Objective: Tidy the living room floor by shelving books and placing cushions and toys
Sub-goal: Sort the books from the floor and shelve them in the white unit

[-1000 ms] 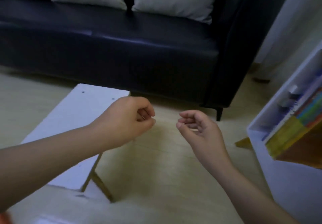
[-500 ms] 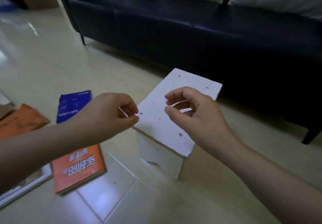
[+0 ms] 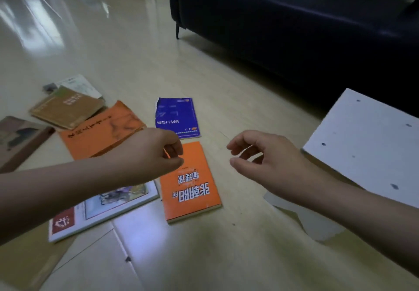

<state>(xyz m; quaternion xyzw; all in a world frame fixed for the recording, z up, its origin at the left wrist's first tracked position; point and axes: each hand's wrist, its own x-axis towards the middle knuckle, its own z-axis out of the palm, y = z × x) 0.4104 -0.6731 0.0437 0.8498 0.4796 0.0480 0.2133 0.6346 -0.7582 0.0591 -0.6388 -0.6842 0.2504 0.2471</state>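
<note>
I'm hovering over the books (image 3: 176, 116).
My left hand (image 3: 156, 154) and right hand (image 3: 267, 161) are hanging loosely curled, empty; open floor (image 3: 244, 241) is lying beside the orange book (image 3: 192, 191).

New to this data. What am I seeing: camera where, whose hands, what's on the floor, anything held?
No robot: these are a person's two bare hands, filmed by one wide-angle camera worn on the head, looking forward and down. The left hand hovers over an orange paperback with white lettering; the right hand hangs beside it. Both are loosely curled and hold nothing. On the beige tiled floor also lie a blue paperback and a larger orange book, among others. A low white table stands at right, a dark sofa behind.
</note>
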